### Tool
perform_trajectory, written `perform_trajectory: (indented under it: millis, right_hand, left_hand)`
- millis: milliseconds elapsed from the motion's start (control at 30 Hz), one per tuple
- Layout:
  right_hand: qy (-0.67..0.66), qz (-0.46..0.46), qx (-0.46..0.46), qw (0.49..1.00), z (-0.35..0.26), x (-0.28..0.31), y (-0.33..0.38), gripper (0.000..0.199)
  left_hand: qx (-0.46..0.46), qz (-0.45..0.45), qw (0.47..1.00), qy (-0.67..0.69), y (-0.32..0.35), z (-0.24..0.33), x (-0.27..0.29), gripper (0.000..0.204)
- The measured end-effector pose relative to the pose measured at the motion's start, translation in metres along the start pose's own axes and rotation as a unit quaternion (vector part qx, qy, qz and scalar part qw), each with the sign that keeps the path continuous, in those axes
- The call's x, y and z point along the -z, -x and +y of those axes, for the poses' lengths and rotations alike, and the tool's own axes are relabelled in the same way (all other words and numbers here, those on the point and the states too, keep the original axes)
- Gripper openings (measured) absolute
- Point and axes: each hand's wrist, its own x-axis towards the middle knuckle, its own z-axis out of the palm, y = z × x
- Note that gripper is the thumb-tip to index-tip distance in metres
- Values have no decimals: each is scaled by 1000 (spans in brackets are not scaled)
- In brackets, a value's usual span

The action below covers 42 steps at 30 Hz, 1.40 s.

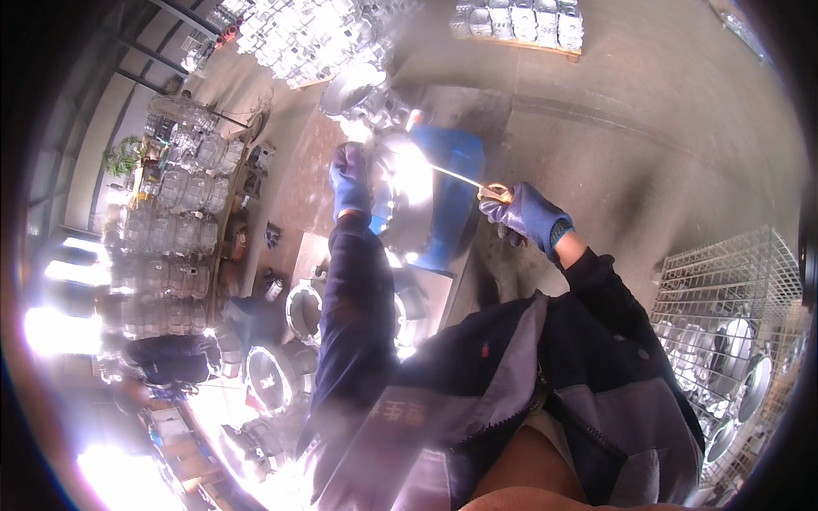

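Note:
My right hand (pixel 532 215), in a blue-and-dark glove, is closed around the yellowish grip of a thin-rod tool (pixel 457 176). I cannot tell its exact kind. Its long straight rod points left, toward a round silver metal housing (pixel 411 200). Strong glare washes out the housing's upper part and hides whether the rod's tip touches it. At the housing's left side is my left hand (pixel 348 179), also gloved, with its fingers curled in, apparently gripping the housing's edge; glare partly hides the contact. A blue drum-like object (pixel 452 200) stands just behind and right of the housing.
Another silver housing (pixel 351 89) lies beyond my left hand. More ring-shaped castings (pixel 271 375) sit at lower left. A wire cage (pixel 724 315) full of metal parts stands at right. Stacked castings (pixel 520 19) rest on a far pallet; a loaded rack (pixel 170 230) lines the left.

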Motion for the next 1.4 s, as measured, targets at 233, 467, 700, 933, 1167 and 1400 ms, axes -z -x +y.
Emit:
perform_trajectory:
  millis: [233, 467, 700, 933, 1167, 1400]
  right_hand:
    - [25, -20, -47, 998, -16, 0, 5, 38]
    - [18, -34, -42, 998, -10, 0, -1, 39]
    - [-5, 2, -25, 1000, -13, -2, -6, 37]
    - [-46, 21, -70, 996, 0, 7, -24, 34]
    - [-84, -13, 54, 995, 0, 4, -48, 29]
    - [-51, 63, -78, 994, 10, 9, -55, 30]
  left_hand:
    - [-11, -16, 1000, 11, -2, -6, 4, 21]
    - [-31, 1, 999, -25, -9, -11, 3, 20]
    - [-3, 10, 1000, -23, 0, 0, -2, 24]
    - [-6, 12, 1000, -1, 3, 1, -2, 25]
    - [-3, 30, 977, -213, -16, -15, 1, 34]
    - [-28, 1, 993, -113, -16, -23, 2, 30]
